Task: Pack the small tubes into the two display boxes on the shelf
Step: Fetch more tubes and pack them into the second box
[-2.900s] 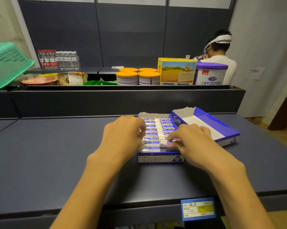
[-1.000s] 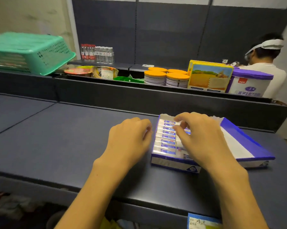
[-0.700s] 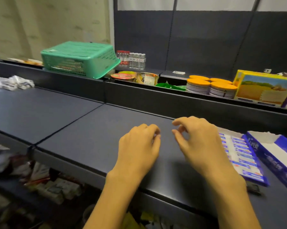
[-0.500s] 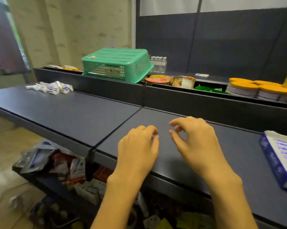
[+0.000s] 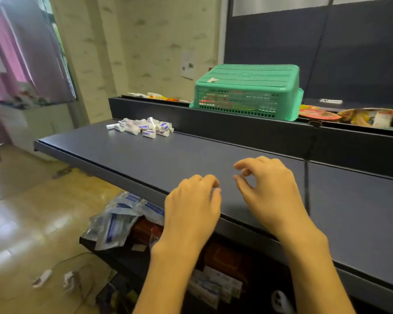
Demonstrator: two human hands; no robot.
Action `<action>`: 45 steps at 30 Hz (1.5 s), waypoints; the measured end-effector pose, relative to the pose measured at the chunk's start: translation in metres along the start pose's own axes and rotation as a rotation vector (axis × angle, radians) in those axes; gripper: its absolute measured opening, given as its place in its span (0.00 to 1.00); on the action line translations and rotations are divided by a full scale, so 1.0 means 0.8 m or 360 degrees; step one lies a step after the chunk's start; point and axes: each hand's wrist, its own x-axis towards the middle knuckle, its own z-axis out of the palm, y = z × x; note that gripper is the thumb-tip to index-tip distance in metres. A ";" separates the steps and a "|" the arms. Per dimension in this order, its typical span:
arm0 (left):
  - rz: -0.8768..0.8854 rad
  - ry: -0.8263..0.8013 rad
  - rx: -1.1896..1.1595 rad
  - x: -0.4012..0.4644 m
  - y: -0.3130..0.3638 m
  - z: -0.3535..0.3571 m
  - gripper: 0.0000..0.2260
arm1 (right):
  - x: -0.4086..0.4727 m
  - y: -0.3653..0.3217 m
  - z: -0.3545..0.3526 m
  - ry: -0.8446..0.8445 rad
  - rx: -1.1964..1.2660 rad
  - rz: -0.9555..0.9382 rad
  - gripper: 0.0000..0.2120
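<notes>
A loose pile of small white and blue tubes (image 5: 143, 128) lies on the dark shelf (image 5: 145, 159) at its far left end, against the back wall. Over the shelf's front edge hovers my left hand (image 5: 194, 207), fingers loosely curled, holding nothing. Beside it my right hand (image 5: 268, 189) hangs above the shelf, thumb and fingers loosely curled and empty. Both hands are well short of the tubes. The two display boxes are out of view.
An upturned green plastic basket (image 5: 247, 91) sits on the raised ledge behind the shelf, with snack packets (image 5: 370, 116) to its right. Plastic-wrapped packs (image 5: 116, 220) and boxes fill the lower shelf. Small bits of litter lie on the tiled floor (image 5: 32, 214) at left.
My view has swung left, away from the display boxes, which have left the frame. The tube pile has come into view. Both hands left the box and moved left, empty.
</notes>
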 end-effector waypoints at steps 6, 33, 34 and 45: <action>-0.0135 -0.0005 0.0116 0.070 -0.163 -0.023 0.09 | 0.099 -0.088 0.126 -0.0054 0.0022 -0.0100 0.11; 0.0446 -0.0340 0.0056 0.429 -0.588 -0.042 0.08 | 0.409 -0.271 0.402 -0.0284 -0.0720 0.0615 0.15; 0.0456 -0.0337 0.0035 0.435 -0.589 -0.039 0.08 | 0.414 -0.271 0.410 -0.0326 -0.0735 0.0634 0.15; 0.0487 -0.0407 0.0078 0.473 -0.610 -0.002 0.12 | 0.417 -0.252 0.461 -0.0144 -0.0691 0.0955 0.25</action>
